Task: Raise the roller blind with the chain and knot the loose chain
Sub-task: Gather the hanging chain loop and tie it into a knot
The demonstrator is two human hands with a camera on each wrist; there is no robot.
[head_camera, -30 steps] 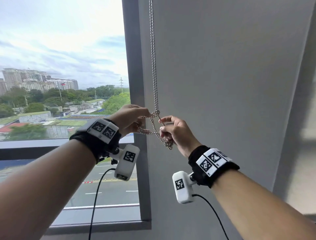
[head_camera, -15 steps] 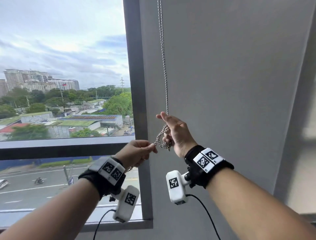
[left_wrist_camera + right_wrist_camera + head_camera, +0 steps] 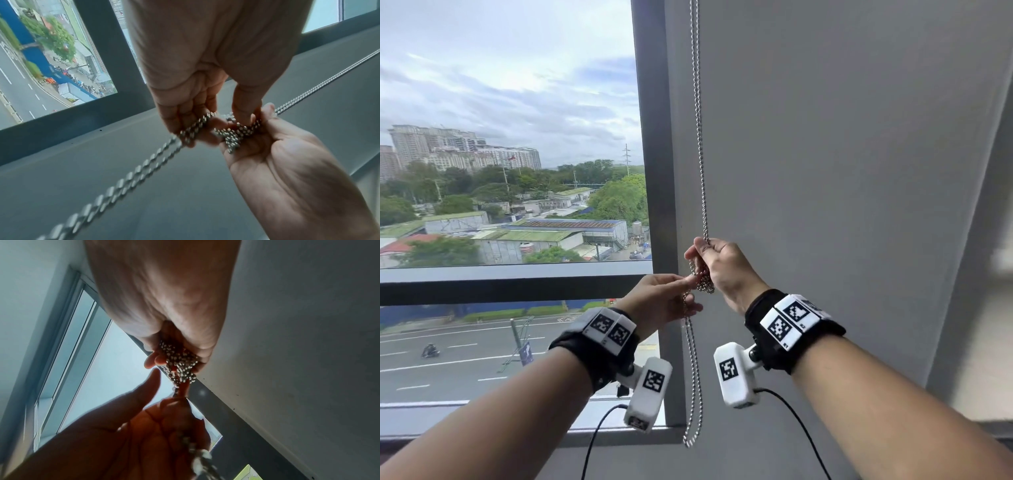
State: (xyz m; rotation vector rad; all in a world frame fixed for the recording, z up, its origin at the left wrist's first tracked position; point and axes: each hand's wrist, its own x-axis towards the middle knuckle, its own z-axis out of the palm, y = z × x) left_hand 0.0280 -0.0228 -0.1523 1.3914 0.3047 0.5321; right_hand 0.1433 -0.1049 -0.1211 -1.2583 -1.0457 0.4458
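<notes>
A silver bead chain [image 3: 699, 144] hangs straight down beside the grey window frame. My right hand [image 3: 710, 262] grips a tight bunch of knotted chain [image 3: 704, 284] in its curled fingers, clearly seen in the right wrist view [image 3: 179, 363]. My left hand [image 3: 678, 294] is just below and to the left, pinching the chain where it leaves the bunch [image 3: 234, 133]. The loose double strand [image 3: 693, 383] hangs from the left hand to a loop near the sill and runs blurred across the left wrist view [image 3: 123, 181]. The blind itself is out of view.
The grey window post [image 3: 657, 171] stands just left of the chain, and a plain grey wall [image 3: 842, 171] lies behind and to the right. The sill [image 3: 619, 437] runs below the hands. Black cables [image 3: 599, 438] trail from the wrist cameras.
The open knot between my raised hands has been drawn into a tight bunch in the right hand. My left hand pulled down-left, then came back up to it. A long loop now hangs below.
</notes>
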